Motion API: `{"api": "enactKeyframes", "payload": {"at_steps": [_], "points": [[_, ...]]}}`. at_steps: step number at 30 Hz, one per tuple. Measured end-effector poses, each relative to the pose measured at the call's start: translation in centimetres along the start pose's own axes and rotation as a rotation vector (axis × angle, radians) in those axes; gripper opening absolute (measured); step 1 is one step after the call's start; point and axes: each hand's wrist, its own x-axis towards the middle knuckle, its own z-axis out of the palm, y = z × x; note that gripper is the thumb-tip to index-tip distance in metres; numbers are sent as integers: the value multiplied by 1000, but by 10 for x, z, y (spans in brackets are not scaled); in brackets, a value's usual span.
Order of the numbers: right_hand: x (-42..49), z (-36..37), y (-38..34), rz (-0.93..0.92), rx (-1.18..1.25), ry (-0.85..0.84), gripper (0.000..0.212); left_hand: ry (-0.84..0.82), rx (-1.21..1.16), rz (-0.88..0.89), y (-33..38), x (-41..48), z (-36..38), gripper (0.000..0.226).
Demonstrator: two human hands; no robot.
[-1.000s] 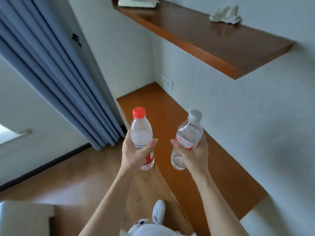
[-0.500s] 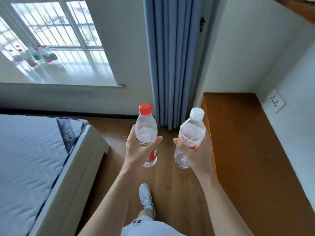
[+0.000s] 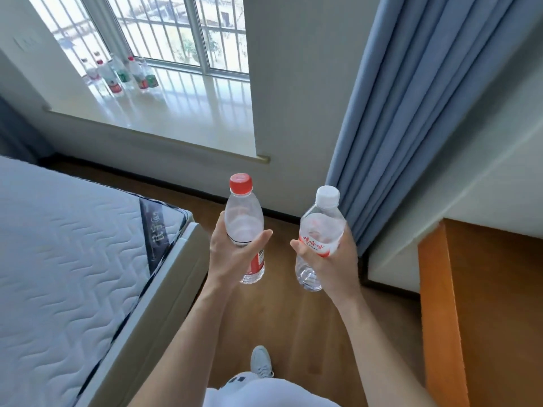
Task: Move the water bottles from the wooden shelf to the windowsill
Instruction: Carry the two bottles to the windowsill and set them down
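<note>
Fingers (image 3: pixel 258 240) of left hand (image 3: pixel 232 257) curled round red-capped bottle (image 3: pixel 244 218), thumb across its front. Right hand (image 3: pixel 335 268) gripped white-capped bottle (image 3: pixel 321 227) the same way. Both bottles were upright, side by side, not touching, held over the wood floor (image 3: pixel 293 312). Windowsill (image 3: pixel 191 113) lay ahead, up-left, well apart from both hands; other bottles (image 3: pixel 123 74) stood clustered near its far left end. Mattress (image 3: pixel 73 259) was at left, blue curtain (image 3: pixel 411 113) at right, wooden surface (image 3: pixel 493 304) far right. One shoe (image 3: pixel 261 362) showed low in frame.
</note>
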Motion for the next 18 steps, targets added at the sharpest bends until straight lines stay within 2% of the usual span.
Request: {"api": "enactKeyframes", "payload": {"at_steps": [5,13,18], "points": [[66,64,-15,11,4,-45,65,60,-6,-9,-14,79,-33,51],[135,139,-24,-28,-73,-134,70,142,1,-26,-31,156,-69,50],[184,176,-21,-52,-148,-186,74,199,34,-30,-43,203,-77,60]]}}
